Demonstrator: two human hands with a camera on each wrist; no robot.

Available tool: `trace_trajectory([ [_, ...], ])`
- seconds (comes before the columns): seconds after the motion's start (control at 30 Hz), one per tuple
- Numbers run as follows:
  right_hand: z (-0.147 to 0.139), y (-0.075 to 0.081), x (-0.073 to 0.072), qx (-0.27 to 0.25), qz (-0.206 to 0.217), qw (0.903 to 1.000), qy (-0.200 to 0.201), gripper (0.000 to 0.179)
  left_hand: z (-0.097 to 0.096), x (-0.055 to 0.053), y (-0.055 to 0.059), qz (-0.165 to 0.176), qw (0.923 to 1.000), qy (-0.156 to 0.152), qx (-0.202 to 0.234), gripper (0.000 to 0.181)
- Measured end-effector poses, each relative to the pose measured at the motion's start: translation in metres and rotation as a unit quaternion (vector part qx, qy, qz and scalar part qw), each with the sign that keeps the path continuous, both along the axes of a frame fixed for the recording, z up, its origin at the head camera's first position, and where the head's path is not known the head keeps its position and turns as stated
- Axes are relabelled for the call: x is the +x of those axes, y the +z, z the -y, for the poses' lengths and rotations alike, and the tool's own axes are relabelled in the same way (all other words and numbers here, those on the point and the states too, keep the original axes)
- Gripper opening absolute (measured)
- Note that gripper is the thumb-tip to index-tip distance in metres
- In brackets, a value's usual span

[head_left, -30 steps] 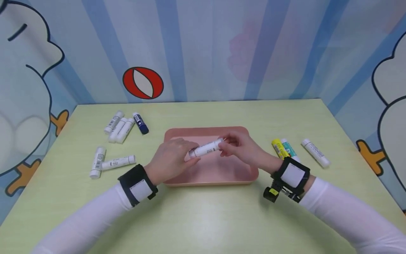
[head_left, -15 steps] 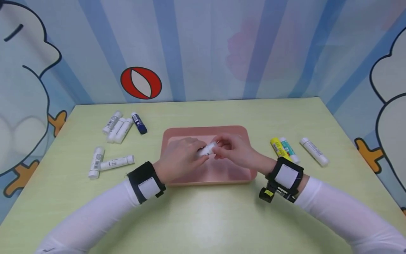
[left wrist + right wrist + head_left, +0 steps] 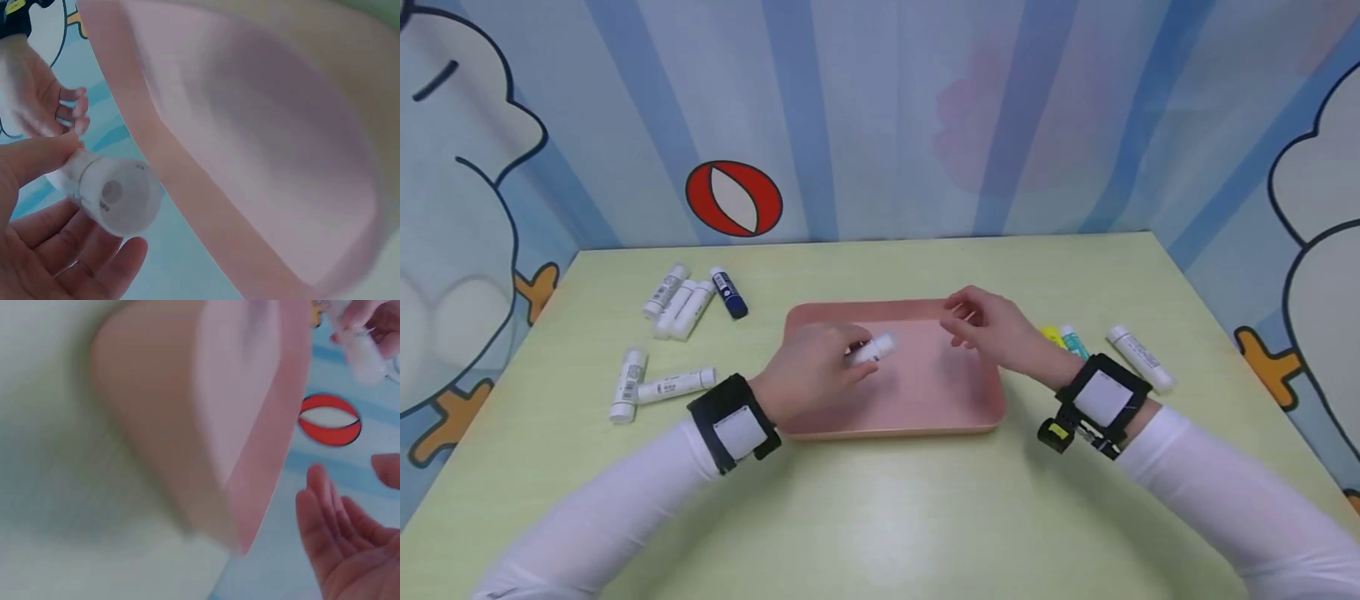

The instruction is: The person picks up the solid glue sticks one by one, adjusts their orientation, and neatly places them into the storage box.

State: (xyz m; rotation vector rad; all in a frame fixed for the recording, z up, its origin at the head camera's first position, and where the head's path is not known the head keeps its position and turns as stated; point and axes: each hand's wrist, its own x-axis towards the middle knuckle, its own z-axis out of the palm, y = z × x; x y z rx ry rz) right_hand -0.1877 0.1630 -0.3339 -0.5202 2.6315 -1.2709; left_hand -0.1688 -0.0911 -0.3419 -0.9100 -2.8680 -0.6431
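A white glue stick (image 3: 874, 348) is held by my left hand (image 3: 805, 367) over the pink tray (image 3: 917, 404), thumb on one side and fingers on the other. In the left wrist view the glue stick (image 3: 122, 197) points its round end at the camera, and the thumb covers part of its side. My right hand (image 3: 988, 329) hovers by the tray's right back corner, holding nothing. Its fingers are loosely bent in the head view; the right wrist view shows the right hand (image 3: 356, 544) with fingers and thumb apart.
At the back left lie several white glue sticks (image 3: 692, 308) and a navy one (image 3: 728, 292). Two more white ones (image 3: 676, 385) rest nearer on the left. To the right are a yellow stick (image 3: 1052, 335), a teal one (image 3: 1073, 342) and a white one (image 3: 1141, 357). Patterned walls border the table.
The right hand has let go of the glue stick's end and moved right, away from it. My left hand keeps its hold and has shifted slightly left over the last half second.
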Motion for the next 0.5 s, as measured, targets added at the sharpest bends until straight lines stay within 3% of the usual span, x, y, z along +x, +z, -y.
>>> trace_trajectory([
  [0.1, -0.015, -0.005, -0.005, 0.094, -0.048, 0.9937, -0.038, 0.031, 0.008, -0.007, 0.001, 0.043, 0.9986, 0.009, 0.028, 0.025],
  [0.2, -0.025, -0.012, -0.006, 0.163, -0.066, 0.9831, -0.052, 0.027, 0.015, -0.014, 0.003, 0.082, 0.995, 0.02, 0.053, 0.028],
  [0.37, -0.03, -0.022, -0.005, 0.204, 0.009, 0.9771, -0.059, 0.028, 0.023, -0.022, 0.009, 0.155, 0.9833, 0.073, 0.061, 0.036],
  [0.5, -0.029, -0.028, -0.007, 0.202, 0.074, 0.9741, -0.068, 0.028, 0.028, -0.025, 0.013, 0.186, 0.9748, 0.107, 0.061, 0.044],
])
